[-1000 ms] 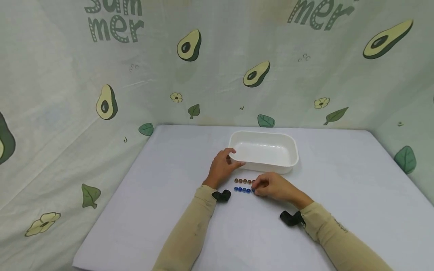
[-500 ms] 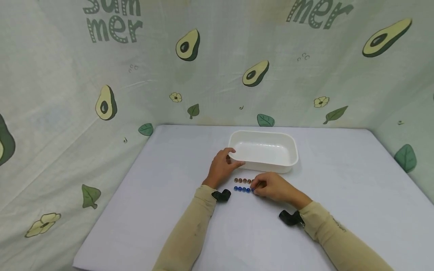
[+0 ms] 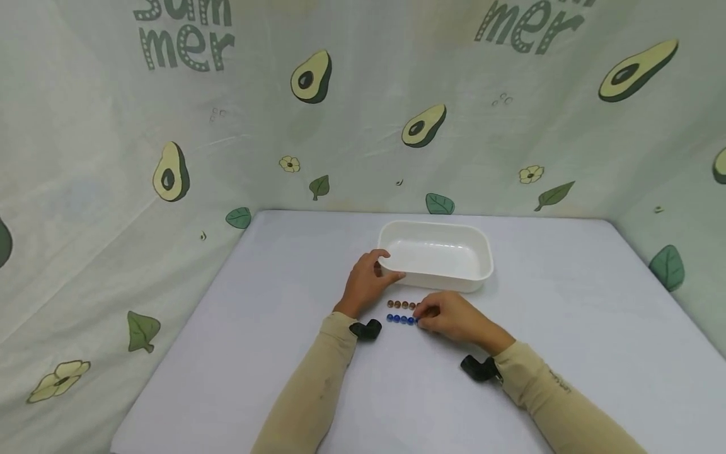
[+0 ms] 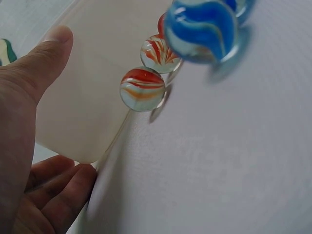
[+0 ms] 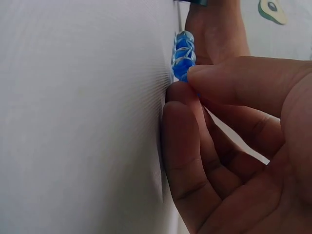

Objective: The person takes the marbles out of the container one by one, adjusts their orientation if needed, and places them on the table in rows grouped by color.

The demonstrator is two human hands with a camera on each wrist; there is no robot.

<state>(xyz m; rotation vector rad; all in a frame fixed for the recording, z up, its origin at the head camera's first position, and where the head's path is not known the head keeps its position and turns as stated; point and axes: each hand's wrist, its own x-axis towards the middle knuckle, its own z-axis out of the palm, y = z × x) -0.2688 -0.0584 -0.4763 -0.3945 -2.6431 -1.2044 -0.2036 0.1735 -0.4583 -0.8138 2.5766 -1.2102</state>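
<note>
My left hand [image 3: 363, 285] grips the left front corner of a white plastic tray [image 3: 439, 281], thumb along its front wall. In front of the tray lie two rows of glass marbles: red-and-orange swirled marbles [image 3: 401, 304] farther away and blue swirled marbles [image 3: 400, 319] nearer. At the right end of the blue row, my right hand [image 3: 456, 320] pinches a blue marble [image 5: 184, 73] between thumb and fingertip, low against the table, in line with the others. My fingers hide most of that marble and the right end of the orange row.
A white cloth-covered table [image 3: 272, 265] extends around the tray on all sides. Behind it hangs a curtain [image 3: 351, 126] printed with avocados and leaves. Black wrist cameras [image 3: 478, 368] are strapped below both sleeves.
The head view has shifted slightly, so everything sits a little farther left. Both hands keep nearly the same places, the right still at the end of the blue row.
</note>
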